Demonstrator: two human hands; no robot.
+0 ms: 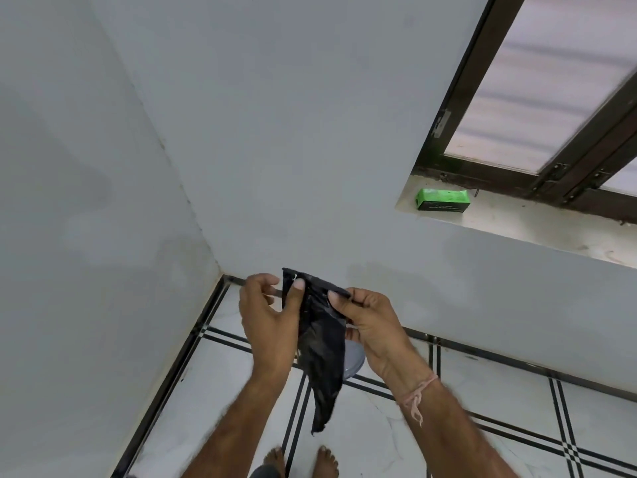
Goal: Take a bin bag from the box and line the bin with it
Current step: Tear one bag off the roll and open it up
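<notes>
- Gripping the black bin bag (pixel 320 346) by its top edge with both hands, held up in front of the grey wall (pixel 275 150).
- Left hand (pixel 269 322): pinching the bag's upper left corner, thumb pressed on the near face, fingers (pixel 262 281) curled at its left edge.
- Right hand (pixel 374 331): pinching the upper right corner, thumb on top, other fingers tucked behind the plastic; pink thread band (pixel 417 396) tied round the wrist.
- Folded narrow and crumpled, hanging from the two grips down to a ragged lower tip, touching nothing below.
- Green box (pixel 443 200) lying on the window sill (pixel 534 225), up and to the right, well apart from the hands.
- Bin (pixel 355 362) on the white tiled floor (pixel 379 432) near the corner of the room, only a grey curved part showing behind the bag and right hand.
- Bare feet (pixel 275 458) on the floor at the lower edge.
</notes>
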